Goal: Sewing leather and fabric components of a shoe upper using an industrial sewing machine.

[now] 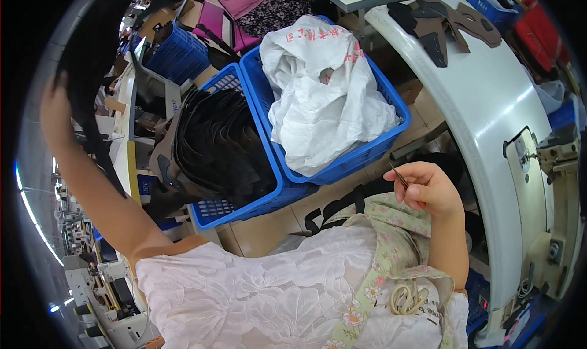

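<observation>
Metal pointed tool (399, 176) juts out of the right hand (433, 189).

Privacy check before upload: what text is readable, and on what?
White sack: red characters, partly legible, left unquoted.
White cloth panel: dark letters, broken by folds, left unquoted.
Red display: too small to read.
Blue panel at left: white marks, blurred.
Other print: too small.

right fingers (418, 193) pinch a thin pointed tool (399, 176).
</observation>
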The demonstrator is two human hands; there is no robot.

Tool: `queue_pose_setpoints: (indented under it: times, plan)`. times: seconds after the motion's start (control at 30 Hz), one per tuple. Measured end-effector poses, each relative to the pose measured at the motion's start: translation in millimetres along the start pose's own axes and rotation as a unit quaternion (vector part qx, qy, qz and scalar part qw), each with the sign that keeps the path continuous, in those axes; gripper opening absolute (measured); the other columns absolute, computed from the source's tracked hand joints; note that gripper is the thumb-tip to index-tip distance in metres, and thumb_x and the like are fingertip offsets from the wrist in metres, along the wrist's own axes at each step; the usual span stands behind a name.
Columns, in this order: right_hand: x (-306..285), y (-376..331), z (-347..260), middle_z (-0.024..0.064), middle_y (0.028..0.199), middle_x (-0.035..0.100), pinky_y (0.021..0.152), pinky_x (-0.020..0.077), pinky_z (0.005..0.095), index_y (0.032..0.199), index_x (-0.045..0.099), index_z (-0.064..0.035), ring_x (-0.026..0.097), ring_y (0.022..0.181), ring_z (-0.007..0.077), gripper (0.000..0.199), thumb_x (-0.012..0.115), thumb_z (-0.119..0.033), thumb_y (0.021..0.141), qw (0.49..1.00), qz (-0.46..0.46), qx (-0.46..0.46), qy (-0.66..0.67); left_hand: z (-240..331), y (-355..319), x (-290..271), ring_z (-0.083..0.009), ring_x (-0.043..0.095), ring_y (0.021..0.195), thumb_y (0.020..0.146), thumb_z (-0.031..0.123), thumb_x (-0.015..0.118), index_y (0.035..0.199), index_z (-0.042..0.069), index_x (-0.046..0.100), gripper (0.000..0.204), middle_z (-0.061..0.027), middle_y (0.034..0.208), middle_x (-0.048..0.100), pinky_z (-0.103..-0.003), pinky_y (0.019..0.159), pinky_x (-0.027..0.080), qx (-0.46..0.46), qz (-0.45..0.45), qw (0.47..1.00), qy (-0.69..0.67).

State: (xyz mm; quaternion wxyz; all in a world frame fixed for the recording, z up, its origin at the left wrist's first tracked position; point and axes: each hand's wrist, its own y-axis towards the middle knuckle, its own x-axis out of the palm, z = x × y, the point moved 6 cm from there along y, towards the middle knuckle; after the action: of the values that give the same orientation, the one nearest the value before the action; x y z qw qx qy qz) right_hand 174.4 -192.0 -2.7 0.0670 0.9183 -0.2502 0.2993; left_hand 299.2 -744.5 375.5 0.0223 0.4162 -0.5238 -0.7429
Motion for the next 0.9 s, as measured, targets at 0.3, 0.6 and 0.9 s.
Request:
queue_pose_setpoints:
  times: [0.3,0.6,0.9]
  plan:
    - [-6.6,-4.6,3.8,0.0117,0.087,0.068,0.046,0.0324,0.0180,0.121,0.063,0.0040,0.045,0.052,0.0042,0.035,0.066,-0.005,0.088,0.999,0.034,0.016,0.019,-92.0,-278.7,198.8,-0.0363,0.061,0.111,0.094,0.019,0.050,0.126,0.011,0.062,0.035,-0.0179,0.119,0.065,-0.044,0.094,0.048,-0.020,-0.294,0.947,0.128]
    - [-14.7,-0.1,7.3,0.0084,0.090,0.069,0.048,0.0357,0.0171,0.123,0.062,0.0040,0.048,0.057,0.0029,0.035,0.066,-0.006,0.090,0.997,0.060,0.057,0.009,-113.3,-293.0,226.6,-0.0363,0.054,0.125,0.091,0.028,0.062,0.133,-0.002,0.054,0.052,-0.0248,0.131,0.058,-0.039,0.105,0.040,-0.082,-0.283,0.950,-0.106]
    - [-43.3,-37.7,-14.9,0.0046,0.093,0.070,0.054,0.0419,0.0180,0.125,0.063,-0.0007,0.055,0.062,0.0044,0.034,0.061,-0.021,0.097,0.992,0.126,-0.002,-0.025,80.2,-239.6,208.2,-0.0421,0.049,0.122,0.080,0.026,0.072,0.122,0.000,0.060,0.051,-0.0220,0.129,0.057,-0.050,0.103,0.040,0.189,-0.139,0.969,0.076]
